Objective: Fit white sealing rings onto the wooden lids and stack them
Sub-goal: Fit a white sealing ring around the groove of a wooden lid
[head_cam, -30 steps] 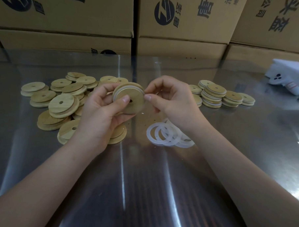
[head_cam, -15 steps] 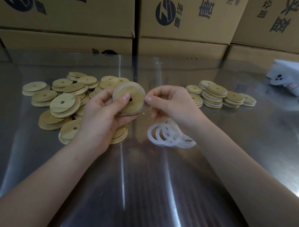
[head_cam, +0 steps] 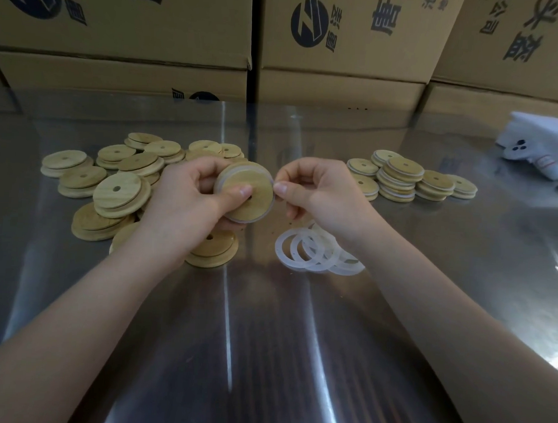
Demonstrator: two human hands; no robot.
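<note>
Over glossy steel table [head_cam: 428, 281], left hand [head_cam: 188, 201] grips round wooden lid [head_cam: 250, 207]; right hand [head_cam: 317, 190] pinches white ring [head_cam: 221, 176].

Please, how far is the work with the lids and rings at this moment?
Done: several short stacks of ringed lids stand at the right. In hand: the left hand holds a lid with a white ring around its rim, and the right hand pinches that ring. Still to do: a big pile of bare lids at the left and some loose rings on the table.
</note>
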